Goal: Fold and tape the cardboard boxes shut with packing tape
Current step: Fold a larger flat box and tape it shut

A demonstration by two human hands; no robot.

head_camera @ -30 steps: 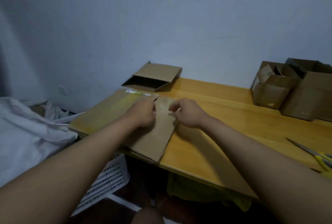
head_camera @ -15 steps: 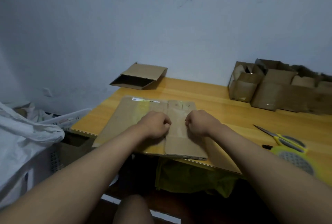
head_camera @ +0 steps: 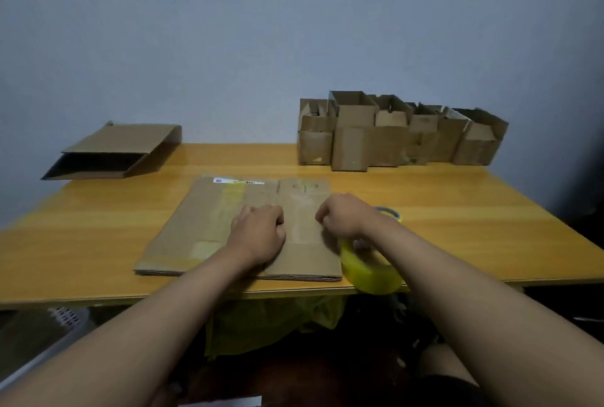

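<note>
Fists on flattened box

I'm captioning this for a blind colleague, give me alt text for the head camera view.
A person's left hand and right hand, fingers curled, rest on a flattened cardboard box on a wooden table. A yellow tape roll sits by the right wrist; open boxes line the wall.

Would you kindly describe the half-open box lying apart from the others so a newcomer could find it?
Start at the wooden table and go to its far left corner by the wall. The half-open box lies there flat and alone, its dark inside facing you, whereas the other boxes stand upright in a row.
</note>
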